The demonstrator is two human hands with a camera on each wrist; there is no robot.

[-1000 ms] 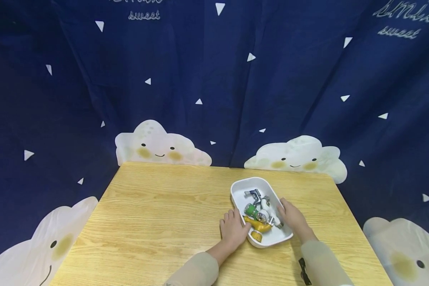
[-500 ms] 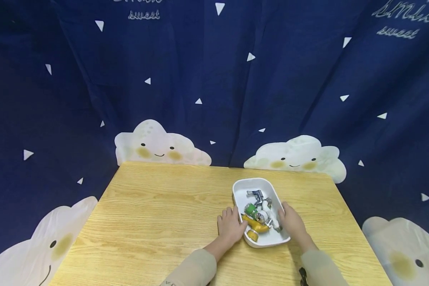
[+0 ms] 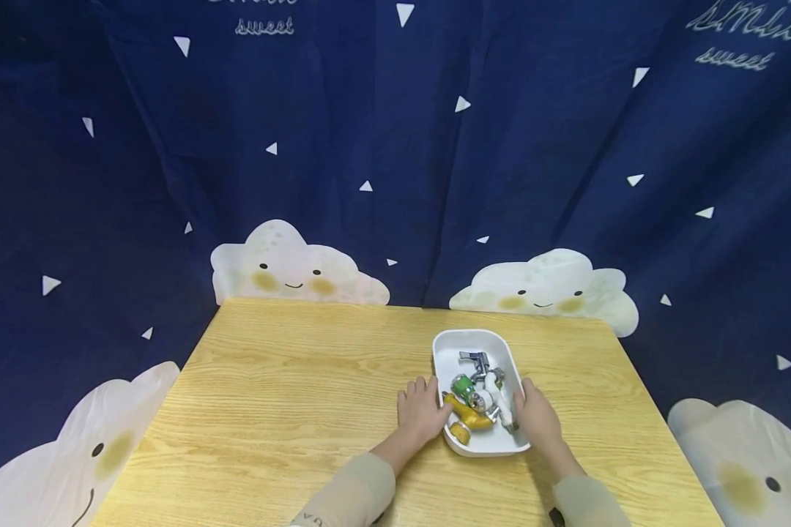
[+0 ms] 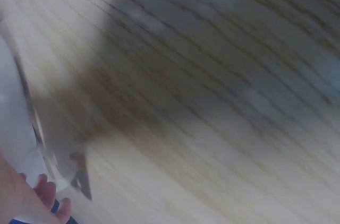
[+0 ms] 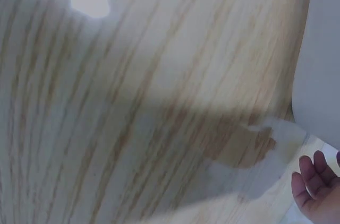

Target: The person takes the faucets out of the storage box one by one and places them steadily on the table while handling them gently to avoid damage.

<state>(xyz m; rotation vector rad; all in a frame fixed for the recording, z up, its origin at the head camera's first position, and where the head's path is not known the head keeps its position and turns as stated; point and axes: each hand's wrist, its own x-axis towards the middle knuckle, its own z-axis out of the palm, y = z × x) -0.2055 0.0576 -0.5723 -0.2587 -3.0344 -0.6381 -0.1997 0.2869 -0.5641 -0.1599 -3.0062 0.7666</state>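
Observation:
A white rectangular basin (image 3: pixel 473 335) with rounded corners is on the wooden table, with a person's hand at each long side. The left hand (image 3: pixel 422 411) grips the left rim, thumb over the edge. On the opposite rim, the right hand (image 3: pixel 537 419) holds the wall, thumb inside and fingers outside. Inside the basin lie several tap-like pieces: a silver tap (image 3: pixel 480 361), a green fitting (image 3: pixel 463 385), a white piece (image 3: pixel 501 402) and a yellow one (image 3: pixel 469 414). The wrist views show the basin's outer wall (image 5: pixel 321 59) beside the fingers.
The wood-grain table (image 3: pixel 290 395) extends left of the basin and to its right. Behind the table hangs a dark blue curtain (image 3: pixel 343 132) with printed clouds and triangles. A small dark object (image 3: pixel 556 517) shows beside the right sleeve.
The basin has turned clockwise, its far end shifting right and near end left, so it lies straighter. Both hands moved with it; the yellow piece shifted left inside.

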